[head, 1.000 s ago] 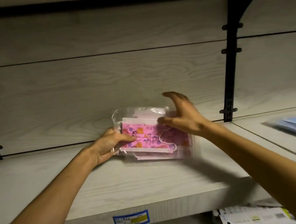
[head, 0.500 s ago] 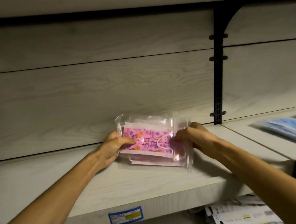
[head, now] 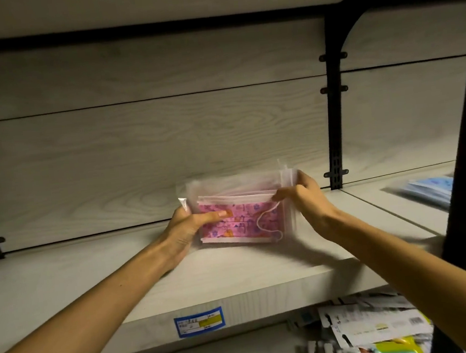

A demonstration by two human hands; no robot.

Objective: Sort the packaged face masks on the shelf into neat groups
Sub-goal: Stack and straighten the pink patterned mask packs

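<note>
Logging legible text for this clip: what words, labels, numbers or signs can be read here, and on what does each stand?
None can be read.
Blue and yellow price label on the front edge of the shelf: print too small and blurred.
Pink mask packs, held by left hand and right hand: printed pattern only, no lettering visible.
Carded packages below the shelf: barcode and print blurred.
Blue mask packs: blurred.

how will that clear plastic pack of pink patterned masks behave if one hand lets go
The clear plastic pack of pink patterned face masks will probably sag: its thin film edges look loose. The glossy film may slip between stacked packs. It seems light, since the left hand and right hand hold it by fingertips.
</note>
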